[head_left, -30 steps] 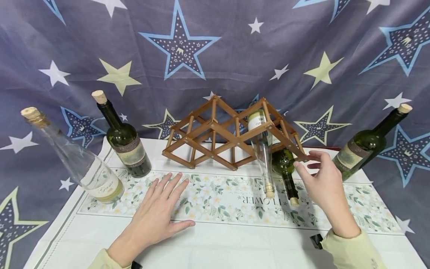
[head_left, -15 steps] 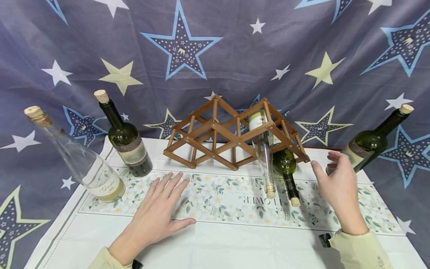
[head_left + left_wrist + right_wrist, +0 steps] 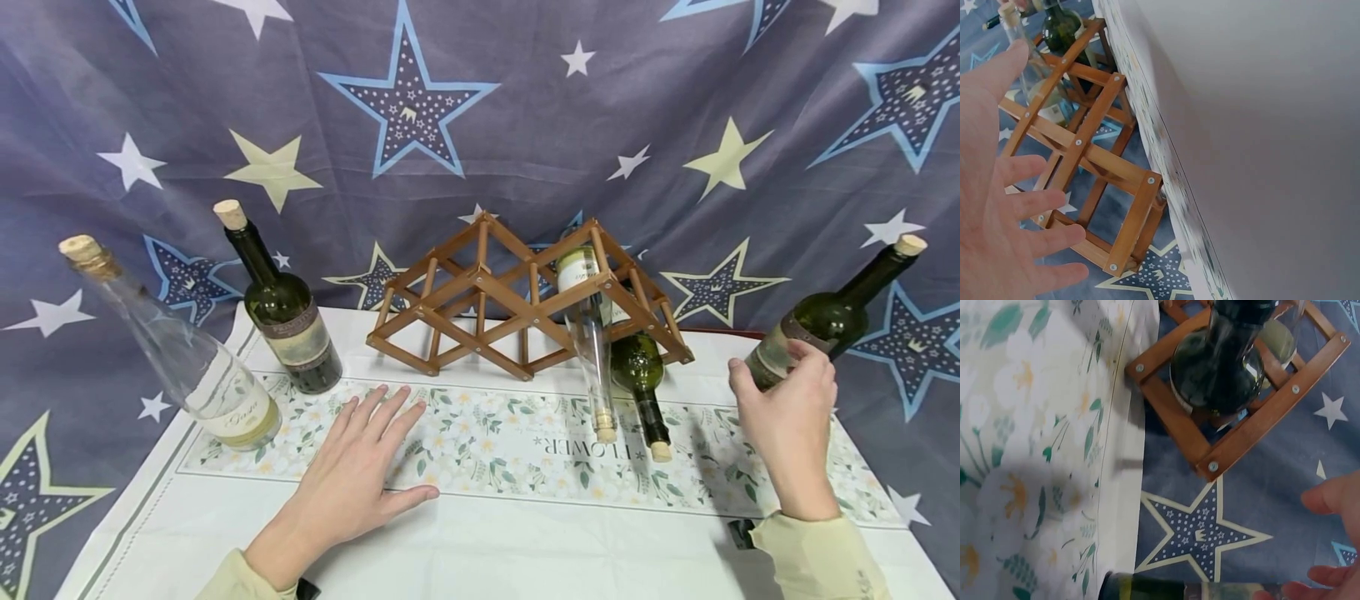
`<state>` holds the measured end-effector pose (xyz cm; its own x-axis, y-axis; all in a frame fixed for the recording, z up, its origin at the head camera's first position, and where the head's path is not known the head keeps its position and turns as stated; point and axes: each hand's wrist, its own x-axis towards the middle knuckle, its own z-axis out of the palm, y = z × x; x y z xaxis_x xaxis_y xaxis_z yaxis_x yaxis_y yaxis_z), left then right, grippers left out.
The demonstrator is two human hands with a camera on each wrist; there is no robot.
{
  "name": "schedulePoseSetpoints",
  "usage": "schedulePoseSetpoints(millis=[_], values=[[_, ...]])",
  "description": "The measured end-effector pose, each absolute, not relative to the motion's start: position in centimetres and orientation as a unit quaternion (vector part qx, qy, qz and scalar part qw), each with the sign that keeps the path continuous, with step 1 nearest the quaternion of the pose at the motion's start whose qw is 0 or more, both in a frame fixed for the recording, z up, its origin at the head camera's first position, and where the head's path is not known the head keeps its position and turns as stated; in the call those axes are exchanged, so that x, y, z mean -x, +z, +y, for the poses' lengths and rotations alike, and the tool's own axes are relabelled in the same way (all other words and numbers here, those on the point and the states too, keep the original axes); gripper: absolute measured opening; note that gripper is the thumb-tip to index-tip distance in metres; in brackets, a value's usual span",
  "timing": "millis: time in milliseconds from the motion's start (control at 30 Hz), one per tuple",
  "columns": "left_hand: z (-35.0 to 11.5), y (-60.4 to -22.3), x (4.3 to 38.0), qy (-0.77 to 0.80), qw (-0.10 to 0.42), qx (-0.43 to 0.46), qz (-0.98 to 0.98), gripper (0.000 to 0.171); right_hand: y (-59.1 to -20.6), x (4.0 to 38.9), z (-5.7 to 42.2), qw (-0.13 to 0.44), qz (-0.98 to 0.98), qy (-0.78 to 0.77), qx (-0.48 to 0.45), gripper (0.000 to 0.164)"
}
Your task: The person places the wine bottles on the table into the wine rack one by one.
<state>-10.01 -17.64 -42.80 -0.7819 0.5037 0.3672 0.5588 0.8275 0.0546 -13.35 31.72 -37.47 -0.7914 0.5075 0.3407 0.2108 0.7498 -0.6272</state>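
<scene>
My left hand [image 3: 360, 475] hovers palm down over the front of the table with its fingers spread, holding nothing. At the right, my right hand [image 3: 791, 417] is at a dark green corked wine bottle [image 3: 828, 321], fingers overlapping its label and thumb held apart from the glass. That bottle stands upright. In the middle a brown wooden wine rack [image 3: 480, 283] holds a clear glass bottle [image 3: 588, 350] and a green wine bottle [image 3: 637, 367], both lying neck forward. The right wrist view shows fingertips [image 3: 1329, 575] along the standing bottle's label.
On the left stand a clear corked bottle [image 3: 240, 408] and a green wine bottle [image 3: 300, 342]. A floral runner [image 3: 487, 450] crosses the white tablecloth [image 3: 525, 542]. A star-patterned curtain [image 3: 525, 150] hangs behind the table.
My right hand has left the rack's right corner and moved right to the standing green wine bottle. The left hand has stayed in place.
</scene>
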Motion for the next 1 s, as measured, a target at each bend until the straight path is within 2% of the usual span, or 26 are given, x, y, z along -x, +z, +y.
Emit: schedulePoseSetpoints(millis=[467,1000], values=[[-17.6,-42.9,9.9,-0.082,0.160,0.271,-0.946,0.099,-38.6,14.5,34.1,0.315,-0.861,0.316,0.243,0.086],[-17.6,-42.8,10.0,-0.084,0.159,0.270,-0.946,0.100,-39.0,15.6,36.3,0.264,-0.838,0.372,0.300,0.099]])
